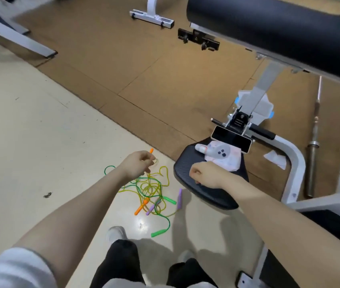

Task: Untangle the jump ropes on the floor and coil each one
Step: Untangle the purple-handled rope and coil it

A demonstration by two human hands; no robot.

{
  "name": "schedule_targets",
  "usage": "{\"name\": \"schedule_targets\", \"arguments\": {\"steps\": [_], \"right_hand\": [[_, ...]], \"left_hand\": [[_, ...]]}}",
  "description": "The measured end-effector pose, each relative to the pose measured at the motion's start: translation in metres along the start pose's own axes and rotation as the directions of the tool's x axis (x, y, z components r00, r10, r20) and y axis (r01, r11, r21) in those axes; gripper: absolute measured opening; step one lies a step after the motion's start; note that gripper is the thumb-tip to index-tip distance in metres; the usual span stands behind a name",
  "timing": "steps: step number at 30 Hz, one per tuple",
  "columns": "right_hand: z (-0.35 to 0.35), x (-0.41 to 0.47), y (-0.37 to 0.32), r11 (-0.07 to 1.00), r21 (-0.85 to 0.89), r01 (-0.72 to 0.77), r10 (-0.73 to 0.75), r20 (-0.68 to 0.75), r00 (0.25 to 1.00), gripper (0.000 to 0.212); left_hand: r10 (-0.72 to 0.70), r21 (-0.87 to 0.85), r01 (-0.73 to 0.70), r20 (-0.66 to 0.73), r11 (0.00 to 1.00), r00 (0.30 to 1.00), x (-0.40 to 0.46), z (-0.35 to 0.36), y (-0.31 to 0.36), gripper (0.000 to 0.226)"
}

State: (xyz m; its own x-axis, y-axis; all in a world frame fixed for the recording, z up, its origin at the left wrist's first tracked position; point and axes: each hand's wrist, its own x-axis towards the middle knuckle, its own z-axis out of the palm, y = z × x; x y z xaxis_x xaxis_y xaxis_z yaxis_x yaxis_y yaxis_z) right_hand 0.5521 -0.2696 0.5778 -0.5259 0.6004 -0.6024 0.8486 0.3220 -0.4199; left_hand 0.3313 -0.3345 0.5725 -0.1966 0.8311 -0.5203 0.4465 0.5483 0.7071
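A tangle of thin jump ropes (149, 189), yellow and green, lies on the pale floor in front of my feet. Among the loops lie an orange handle (142, 206), two purple handles (179, 198) and green handles (159, 233). My left hand (136, 166) hovers above the far side of the tangle, fingers curled, with a second orange handle (151, 151) sticking out past them and yellow cord trailing down from it. My right hand (205, 173) is a loose fist over the black bench seat (206, 194) and holds nothing that I can see.
A weight bench with a white frame (293, 163) and black padding stands at the right. On its seat lie a white controller (219, 151), paper and a phone (230, 140). A barbell (313, 154) lies on the brown mat behind. My feet (116, 233) stand near the ropes.
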Motion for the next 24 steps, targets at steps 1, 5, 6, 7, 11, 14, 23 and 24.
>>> {"name": "schedule_targets", "arguments": {"steps": [1,5,6,7,11,14,23,24], "right_hand": [[-0.002,0.011,-0.007,1.0,0.001,0.007,-0.007,0.004,1.0,0.022],[-0.005,0.062,-0.037,0.999,0.043,0.024,-0.023,-0.015,1.0,0.019],[-0.006,0.076,-0.044,0.997,0.076,0.019,-0.016,-0.035,0.999,0.018],[-0.005,0.092,-0.051,0.994,0.11,0.002,0.003,-0.052,0.999,0.017],[-0.001,0.142,-0.08,0.945,0.283,-0.162,0.207,-0.136,0.969,0.017],[0.007,0.17,-0.107,0.858,0.416,-0.301,0.385,-0.135,0.913,0.022],[0.026,0.202,-0.192,0.716,0.537,-0.446,0.601,-0.148,0.786,0.024],[0.032,0.204,-0.191,0.712,0.515,-0.477,0.633,-0.176,0.754,0.022]], "left_hand": [[0.002,0.026,-0.002,0.0,1.0,1.0,0.007,-0.01,-0.002,0.014],[0.027,0.13,-0.032,0.043,0.991,0.999,0.057,-0.063,-0.015,0.015],[0.031,0.142,-0.039,0.059,0.989,0.998,0.073,-0.078,-0.019,0.015],[0.038,0.148,-0.049,0.079,0.988,0.996,0.09,-0.094,-0.023,0.016],[0.001,0.193,-0.049,0.241,0.98,0.97,0.155,-0.154,-0.028,0.016],[0.008,0.262,-0.114,0.376,0.958,0.927,0.199,-0.194,-0.018,0.01],[0.12,0.382,-0.379,0.553,0.843,0.824,0.254,-0.222,0.013,0.017],[0.158,0.464,-0.466,0.56,0.753,0.813,0.26,-0.219,0.01,0.018]]}}
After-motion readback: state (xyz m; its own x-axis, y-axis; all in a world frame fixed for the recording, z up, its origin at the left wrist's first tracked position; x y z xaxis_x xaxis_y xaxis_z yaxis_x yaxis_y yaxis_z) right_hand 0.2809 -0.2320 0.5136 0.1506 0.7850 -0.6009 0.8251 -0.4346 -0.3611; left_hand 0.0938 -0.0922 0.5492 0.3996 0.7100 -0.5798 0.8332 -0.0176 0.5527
